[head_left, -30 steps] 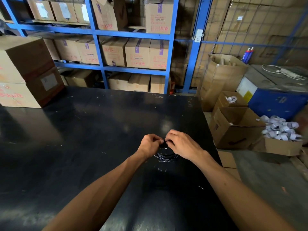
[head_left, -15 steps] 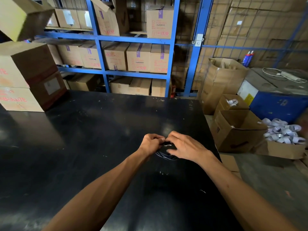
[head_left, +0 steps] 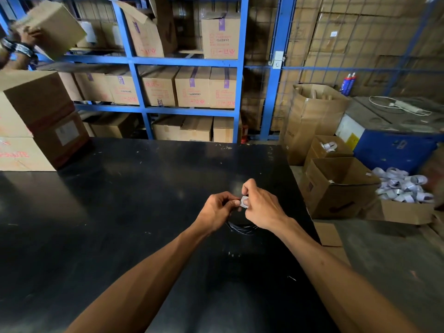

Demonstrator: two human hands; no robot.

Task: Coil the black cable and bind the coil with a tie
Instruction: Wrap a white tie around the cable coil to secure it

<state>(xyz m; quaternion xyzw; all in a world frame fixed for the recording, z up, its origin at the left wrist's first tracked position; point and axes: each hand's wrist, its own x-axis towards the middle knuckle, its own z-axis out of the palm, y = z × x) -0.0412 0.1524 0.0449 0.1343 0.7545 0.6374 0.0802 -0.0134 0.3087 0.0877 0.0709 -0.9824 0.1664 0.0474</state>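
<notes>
**Tie pinched over cable coil at warehouse worktop**

As both hands meet above the black worktop [head_left: 120, 212], the left hand [head_left: 216, 211] and right hand [head_left: 260, 207] close their fingers [head_left: 247, 186] narrowly on a small pale tie [head_left: 244, 202], held between thumb and fingertips of each. Just below the tie, the black cable [head_left: 241, 229] hangs in a coil, its loops showing between the two wrists and partly hidden behind the hands; whether it touches the worktop cannot be told. Right of the coil, beyond the worktop's edge, an open cardboard box [head_left: 336, 188] stands on the floor, with a heap of white bands [head_left: 403, 186] further right. Behind the coil, blue shelving [head_left: 189, 62] carries rows of cartons. Far to the upper left of the coil, another person's hand [head_left: 30, 36] holds a carton [head_left: 51, 26].
</notes>
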